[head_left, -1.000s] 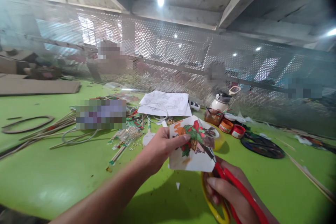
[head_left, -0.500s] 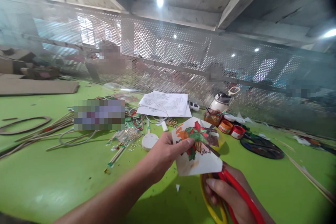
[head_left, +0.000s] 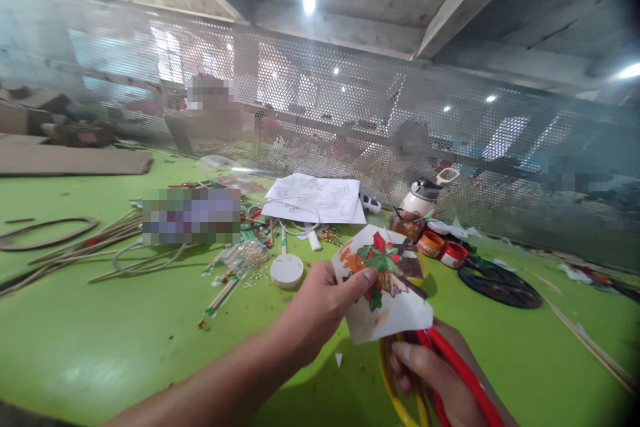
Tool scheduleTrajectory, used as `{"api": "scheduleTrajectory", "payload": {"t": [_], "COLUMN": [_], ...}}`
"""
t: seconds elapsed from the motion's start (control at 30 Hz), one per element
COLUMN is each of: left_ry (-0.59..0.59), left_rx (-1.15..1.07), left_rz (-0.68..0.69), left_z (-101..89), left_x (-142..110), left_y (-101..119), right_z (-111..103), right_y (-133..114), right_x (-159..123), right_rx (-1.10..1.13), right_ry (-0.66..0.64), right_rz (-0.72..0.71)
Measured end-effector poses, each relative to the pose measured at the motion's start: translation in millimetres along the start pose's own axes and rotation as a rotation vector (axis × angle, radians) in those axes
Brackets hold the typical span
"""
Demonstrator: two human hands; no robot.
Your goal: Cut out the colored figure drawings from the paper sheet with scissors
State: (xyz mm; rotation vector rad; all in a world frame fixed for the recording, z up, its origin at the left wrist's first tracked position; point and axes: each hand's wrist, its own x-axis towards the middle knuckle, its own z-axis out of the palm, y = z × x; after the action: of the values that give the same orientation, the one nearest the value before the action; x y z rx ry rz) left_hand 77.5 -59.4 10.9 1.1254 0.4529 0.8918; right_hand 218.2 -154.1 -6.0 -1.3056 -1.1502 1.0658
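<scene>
My left hand pinches a piece of white paper with its thumb on top. The paper carries a painted picture in green, red, orange and brown. Around the handles of a pair of scissors, one red and one yellow, my right hand is closed. The blades are mostly hidden behind the paper's lower right edge, so how far apart they are does not show. Below the paper, a small white scrap lies on the green table.
Paint pots, a white bottle and a dark palette stand at right. A round white disc, printed sheets and thin sticks lie beyond my left arm. A perforated screen runs along the back.
My left hand and the paper have shifted slightly right and tilted a little. The right hand stays on the scissors in nearly the same place.
</scene>
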Motion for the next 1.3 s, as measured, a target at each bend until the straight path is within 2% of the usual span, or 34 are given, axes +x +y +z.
{"api": "scheduleTrajectory", "payload": {"t": [0.13, 0.33, 0.93, 1.3], "left_ry": [0.038, 0.025, 0.027, 0.016], "left_rx": [0.012, 0.001, -0.018, -0.001], "left_rz": [-0.022, -0.037, -0.064, -0.050], "left_z": [0.5, 1.4, 4.1, 1.3], "left_x": [-0.1, 0.7, -2.1, -1.4], "left_y": [-1.3, 0.0, 4.5, 3.8], "right_z": [1.0, -0.3, -0.3, 0.5], "right_y": [-5.3, -12.8, -8.6, -7.4], "right_x": [0.8, 4.2, 1.5, 1.7], "right_rx": [-0.003, -0.026, -0.032, -0.003], "right_ry": [0.019, 0.006, 0.079, 0.076], "right_rz": [0.035, 0.072, 0.104, 0.110]}}
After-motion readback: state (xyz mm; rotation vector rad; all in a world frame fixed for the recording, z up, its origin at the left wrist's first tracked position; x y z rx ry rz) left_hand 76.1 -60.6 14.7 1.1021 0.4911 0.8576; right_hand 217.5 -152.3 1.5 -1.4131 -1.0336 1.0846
